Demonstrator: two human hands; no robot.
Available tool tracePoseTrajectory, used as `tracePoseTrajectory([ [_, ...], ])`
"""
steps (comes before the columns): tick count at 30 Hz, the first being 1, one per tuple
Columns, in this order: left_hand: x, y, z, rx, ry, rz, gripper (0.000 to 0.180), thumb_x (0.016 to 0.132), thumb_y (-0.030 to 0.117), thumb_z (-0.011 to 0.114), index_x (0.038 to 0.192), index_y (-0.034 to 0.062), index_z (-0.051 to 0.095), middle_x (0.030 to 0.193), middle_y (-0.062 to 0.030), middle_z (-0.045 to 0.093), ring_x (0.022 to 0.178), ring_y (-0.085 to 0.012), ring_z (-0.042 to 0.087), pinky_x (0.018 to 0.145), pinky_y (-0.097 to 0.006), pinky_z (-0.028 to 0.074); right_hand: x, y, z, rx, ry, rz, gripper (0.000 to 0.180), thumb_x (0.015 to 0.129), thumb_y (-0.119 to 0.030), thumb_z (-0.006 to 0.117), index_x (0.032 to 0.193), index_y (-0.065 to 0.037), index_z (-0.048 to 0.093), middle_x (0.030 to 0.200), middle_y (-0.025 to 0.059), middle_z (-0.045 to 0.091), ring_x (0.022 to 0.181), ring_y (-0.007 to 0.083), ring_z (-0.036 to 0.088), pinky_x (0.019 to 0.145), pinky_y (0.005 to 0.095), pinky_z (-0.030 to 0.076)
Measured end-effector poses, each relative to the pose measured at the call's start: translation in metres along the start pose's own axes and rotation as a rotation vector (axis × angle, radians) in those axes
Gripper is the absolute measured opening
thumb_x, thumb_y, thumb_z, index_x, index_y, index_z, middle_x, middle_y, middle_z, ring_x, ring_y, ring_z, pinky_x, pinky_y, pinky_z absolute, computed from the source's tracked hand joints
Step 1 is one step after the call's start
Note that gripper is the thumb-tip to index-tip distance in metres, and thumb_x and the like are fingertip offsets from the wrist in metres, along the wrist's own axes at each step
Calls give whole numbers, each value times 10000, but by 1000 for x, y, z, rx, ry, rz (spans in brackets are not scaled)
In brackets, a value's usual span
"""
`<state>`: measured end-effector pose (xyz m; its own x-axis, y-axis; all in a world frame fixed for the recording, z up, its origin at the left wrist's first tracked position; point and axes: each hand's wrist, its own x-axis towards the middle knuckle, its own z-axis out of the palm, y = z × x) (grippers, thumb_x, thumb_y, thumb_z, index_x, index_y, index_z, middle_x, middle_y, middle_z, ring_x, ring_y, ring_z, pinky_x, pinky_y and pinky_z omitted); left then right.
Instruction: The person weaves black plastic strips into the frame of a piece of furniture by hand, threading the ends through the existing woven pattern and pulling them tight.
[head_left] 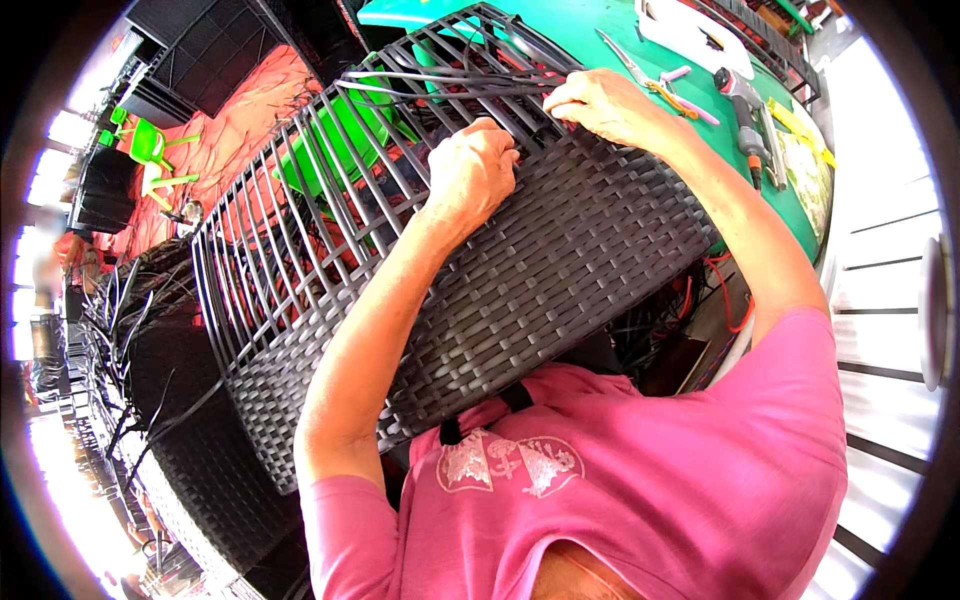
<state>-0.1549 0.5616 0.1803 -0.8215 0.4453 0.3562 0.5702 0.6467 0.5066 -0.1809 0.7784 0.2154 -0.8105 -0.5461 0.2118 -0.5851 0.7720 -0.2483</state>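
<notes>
A dark grey woven wicker panel point(560, 235) leans across in front of me; its near part is closely woven, and its far part shows bare parallel ribs point(300, 215). My left hand point(472, 170) is closed at the border between weave and ribs; whatever its fingers grip is hidden. To its right, my right hand point(608, 105) pinches at the same border, by the panel's far right side. Loose dark plastic weaving strips point(450, 78) run across the ribs toward the right hand's fingertips.
On the green tabletop point(600, 20) lie scissors point(625, 58), a power tool with a grey-and-orange body point(742, 115) and a white plastic piece point(695, 30). A bright green chair point(150, 145) stands far left on a red floor point(225, 130). Loose strips point(120, 320) bunch at left.
</notes>
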Motion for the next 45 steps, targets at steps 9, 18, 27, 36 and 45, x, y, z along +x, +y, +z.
tracePoseTrajectory([
  [9,18,-4,13,-56,-75,-220,143,683,144,682,752,19,675,832,-92,633,780,-262,615,717,-354,472,20,4,-16,429,-374,368,273,811,-213,501,626,-16,467,595,47,480,446,110,481,436,257,371],
  [18,15,-14,32,-249,288,-331,100,648,57,687,703,17,614,725,-108,612,692,-258,610,656,-345,482,30,11,-30,532,-542,425,159,719,-186,649,652,-44,623,563,-20,537,462,56,443,406,225,352],
  [27,13,-5,34,-70,277,-258,67,693,62,643,731,17,612,819,-116,593,772,-300,594,709,-365,475,42,4,-22,14,-486,170,142,609,-95,725,686,1,654,626,59,597,561,141,537,497,346,403],
  [36,29,4,25,138,-45,-409,142,654,142,592,738,64,675,805,-147,655,783,-337,636,714,-384,503,42,2,-19,-112,-381,153,70,623,-11,651,690,3,636,619,134,607,574,238,601,493,371,444],
  [45,27,-21,15,-549,-175,-524,141,749,168,633,773,35,673,624,-25,577,550,-114,527,487,-254,397,24,21,15,-140,45,65,111,627,-103,637,698,-30,591,623,130,588,649,305,605,576,389,451],
])
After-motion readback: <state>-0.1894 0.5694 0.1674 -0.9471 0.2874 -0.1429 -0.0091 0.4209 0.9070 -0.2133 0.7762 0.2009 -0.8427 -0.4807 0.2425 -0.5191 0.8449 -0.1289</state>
